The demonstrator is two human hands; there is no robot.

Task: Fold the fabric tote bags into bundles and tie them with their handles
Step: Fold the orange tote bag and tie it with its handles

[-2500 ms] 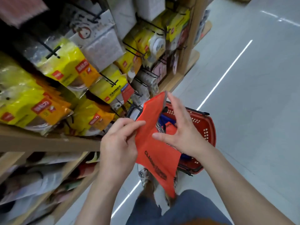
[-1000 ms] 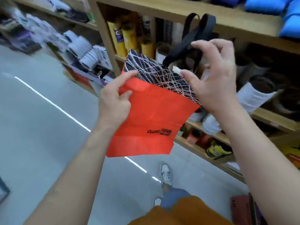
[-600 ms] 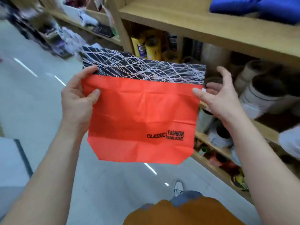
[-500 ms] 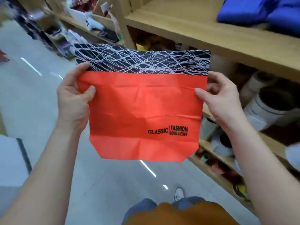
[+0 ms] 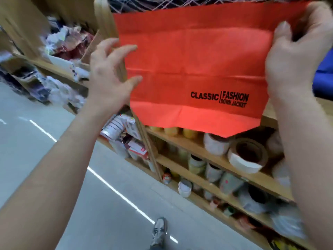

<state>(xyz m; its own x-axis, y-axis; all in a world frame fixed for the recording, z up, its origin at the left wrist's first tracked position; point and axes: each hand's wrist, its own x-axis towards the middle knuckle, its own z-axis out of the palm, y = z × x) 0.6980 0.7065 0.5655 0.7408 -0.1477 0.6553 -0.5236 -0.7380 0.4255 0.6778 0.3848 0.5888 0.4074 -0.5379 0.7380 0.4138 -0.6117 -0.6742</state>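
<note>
**Red tote bag held up flat before the shelves**

We see the red tote bag (image 5: pixel 194 69) spread flat and high in the view, its top cut off by the upper edge. A black band with a white line pattern (image 5: pixel 144 4) runs along the top, and black lettering (image 5: pixel 219 99) near the lower right reads "CLASSIC | FASHION DOWN JACKET". Fold creases cross the fabric, and the two lower corners are angled off.

The right hand (image 5: pixel 295 60) grips the bag's upper right edge, with the thumb (image 5: pixel 282 33) pressed on the front and the fingers curled behind. The left hand (image 5: pixel 108 78) is at the bag's left edge with its fingers spread wide and nothing clamped in them. We cannot tell whether its fingertips touch the fabric.

Behind the bag stands wooden shelving (image 5: pixel 207 156) stocked with rolls, among them a large roll of tape (image 5: pixel 246 156) just below the bag's lower right corner. A patch of blue fabric (image 5: pixel 324 74) shows at the right edge, beside the right wrist. Below lies a grey floor (image 5: pixel 72 195) crossed by a white line (image 5: pixel 115 190), and our shoe (image 5: pixel 159 230) is at the bottom.
</note>
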